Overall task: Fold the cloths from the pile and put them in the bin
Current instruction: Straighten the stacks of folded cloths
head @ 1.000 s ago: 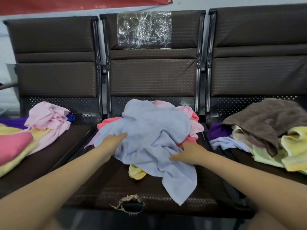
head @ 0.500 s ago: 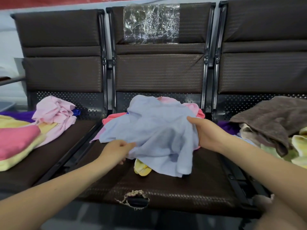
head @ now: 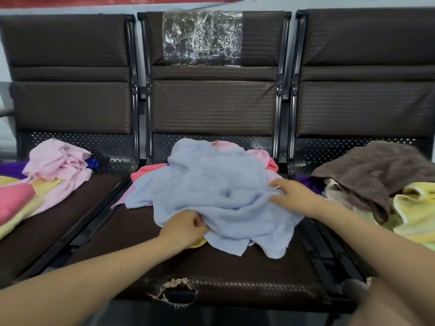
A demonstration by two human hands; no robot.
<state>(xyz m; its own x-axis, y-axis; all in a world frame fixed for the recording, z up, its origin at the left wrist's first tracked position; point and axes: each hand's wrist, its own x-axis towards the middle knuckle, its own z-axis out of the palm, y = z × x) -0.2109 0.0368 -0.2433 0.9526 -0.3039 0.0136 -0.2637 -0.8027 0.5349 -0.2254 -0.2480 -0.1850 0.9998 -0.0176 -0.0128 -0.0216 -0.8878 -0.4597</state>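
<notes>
Where half a second ago gripped the cloth's left edge out beside the pile, left hand now tucked in at the near front of the crumpled pale blue terry cloth, fingers curled and pinching a fold. Blue cloth itself sunk from its lifted drape, now heaped low over the mound of pink and coral cloths on the middle dark brown woven seat. Right hand, earlier raised with the cloth's right edge, now dropped onto the cloth's right side, fingers spread nearly straight and resting on the fabric; hard to tell whether thumb catches a fold beneath.

Further left, pale pink crumpled cloth unmoved atop yellow and pink folded towels, cut off by the frame edge. Yellow scrap mostly hidden under the left hand. At right, brown fuzzy towel over yellow towels, also cropped. No bin to be made out anywhere.
</notes>
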